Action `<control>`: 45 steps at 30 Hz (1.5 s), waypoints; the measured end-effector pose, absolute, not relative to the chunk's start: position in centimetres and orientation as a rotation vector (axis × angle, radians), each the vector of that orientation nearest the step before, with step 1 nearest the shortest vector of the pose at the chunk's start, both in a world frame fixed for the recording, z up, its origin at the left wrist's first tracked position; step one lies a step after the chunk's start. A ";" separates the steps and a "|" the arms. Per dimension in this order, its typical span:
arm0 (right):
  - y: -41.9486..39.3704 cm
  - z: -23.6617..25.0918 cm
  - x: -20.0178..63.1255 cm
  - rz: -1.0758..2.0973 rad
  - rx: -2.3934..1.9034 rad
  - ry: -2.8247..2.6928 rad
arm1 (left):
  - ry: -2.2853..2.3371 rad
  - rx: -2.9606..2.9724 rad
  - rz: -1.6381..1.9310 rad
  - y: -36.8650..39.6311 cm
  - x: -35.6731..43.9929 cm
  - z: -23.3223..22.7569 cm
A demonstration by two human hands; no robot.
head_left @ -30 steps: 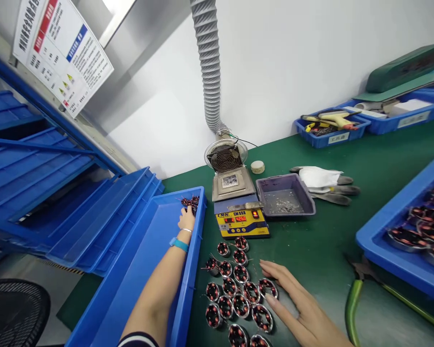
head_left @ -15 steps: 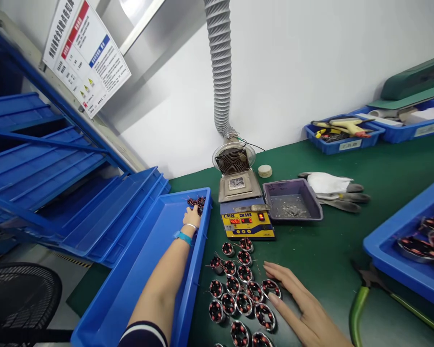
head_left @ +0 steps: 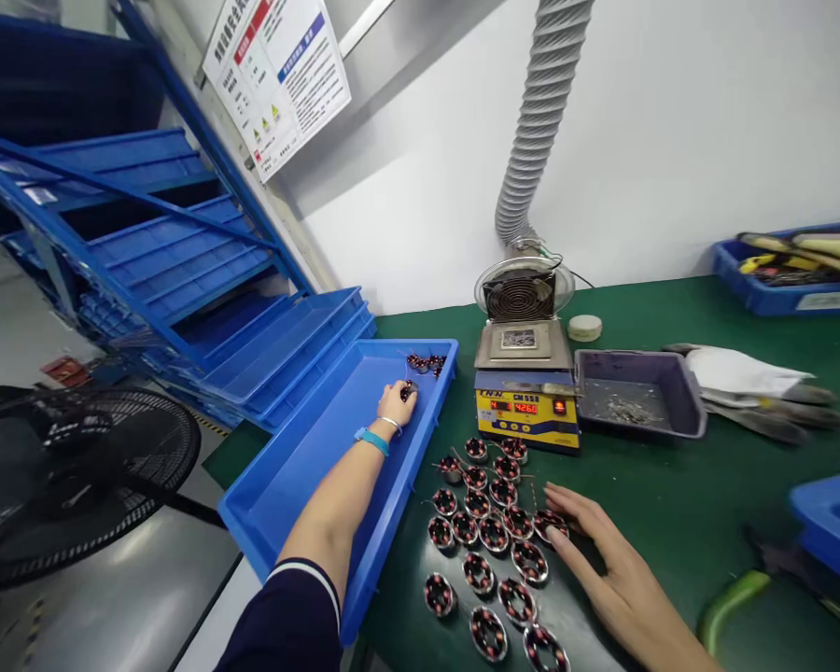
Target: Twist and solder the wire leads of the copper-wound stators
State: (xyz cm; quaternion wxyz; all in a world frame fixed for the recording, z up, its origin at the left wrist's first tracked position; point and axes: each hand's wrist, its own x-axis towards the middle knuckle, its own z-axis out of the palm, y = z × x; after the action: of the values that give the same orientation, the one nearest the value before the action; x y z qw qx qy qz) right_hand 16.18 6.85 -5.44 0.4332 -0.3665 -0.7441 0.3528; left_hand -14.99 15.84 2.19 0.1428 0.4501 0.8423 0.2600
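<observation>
Workroom, white wall [head_left: 420,224], green-topped bench [head_left: 644,509]; stacked blue trays left on a rack [head_left: 175,238]. Long blue tray [head_left: 315,457] at the bench's left side.

Left hand [head_left: 393,408]: fingers closed around 1 wire coil [head_left: 407,390], inside the long tray near its far end. Change over the last 1 s: hand has drawn back from the coil cluster [head_left: 427,363] in the far corner, which now shows clear of the fingers. My reading: this coil has been picked out from the rest.

Right hand [head_left: 606,560]: loosely spread, thumb and fingers about a ring-shaped coil [head_left: 550,525] at the edge of the bench group [head_left: 494,536]; firm contact, cannot tell.

Writing: yellow-fronted machine [head_left: 527,411] marked "CM" plus digits not certain; red display shows 426, final digit unclear. Poster [head_left: 280,84] in Chinese, fine print illegible. Tool bin [head_left: 798,275] label blurred.
</observation>
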 end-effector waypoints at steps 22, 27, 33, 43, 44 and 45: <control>3.8 -4.1 18.3 0.981 -0.605 -2.060 | 1.190 1.381 0.523 -9.2 -5.0 5.8; 2.1 -3.6 18.4 0.784 -0.508 -2.332 | 1.411 2.031 0.266 -10.0 -3.5 3.5; 1.5 -5.1 17.4 0.567 -0.618 -2.448 | 1.697 2.534 -0.166 -9.1 -1.6 1.1; 2.5 -5.5 17.7 0.488 -0.707 -2.323 | 1.738 2.524 -0.079 -6.7 -1.6 2.3; 2.6 -5.5 17.7 0.484 -0.706 -2.307 | 1.724 2.517 -0.029 -6.8 -1.8 3.1; 2.6 -5.5 17.7 0.488 -0.704 -2.294 | 1.718 2.509 0.050 -6.7 -2.2 4.1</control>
State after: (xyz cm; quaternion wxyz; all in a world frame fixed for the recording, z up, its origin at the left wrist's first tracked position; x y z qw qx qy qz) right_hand 17.66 2.61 -5.53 0.3397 -0.2703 -0.8812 0.1874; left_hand -2.22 -6.70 4.13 0.0501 0.8240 0.5641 0.0165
